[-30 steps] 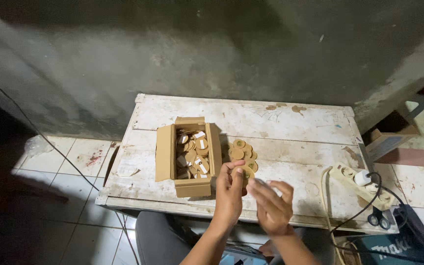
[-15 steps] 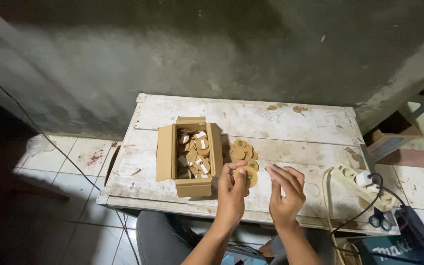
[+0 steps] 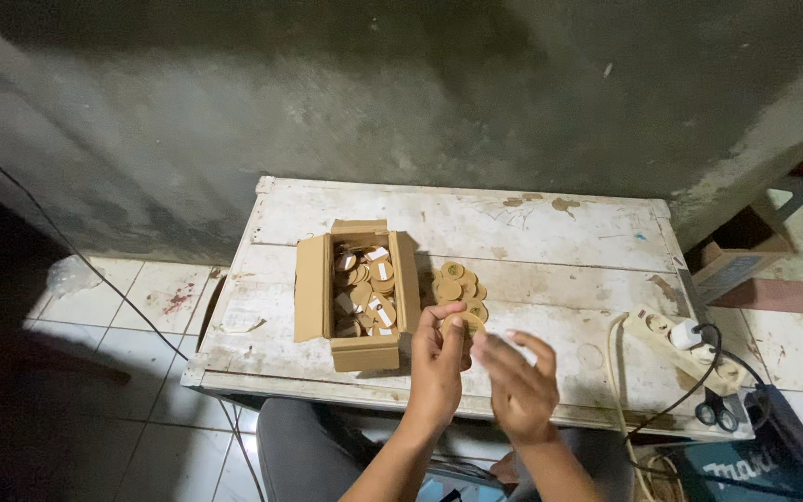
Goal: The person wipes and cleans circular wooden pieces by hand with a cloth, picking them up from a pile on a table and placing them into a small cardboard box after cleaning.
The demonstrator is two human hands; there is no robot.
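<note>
The left hand [image 3: 437, 358] pinches a round tan disc [image 3: 463, 324] above the tabletop [image 3: 550, 279], while the right hand [image 3: 520, 383] hovers beside it, fingers loosely spread and holding nothing.

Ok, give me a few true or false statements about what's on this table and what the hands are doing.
1. The left hand holds a round brown disc. True.
2. The cardboard box is closed. False: its flaps are open, with discs and white strips inside.
3. A small pile of discs lies right of the box. True.
4. The right hand is reaching into the box. False: it is beside the left hand, over the table's front edge.
5. The power strip sits at the table's left end. False: right end.
</note>
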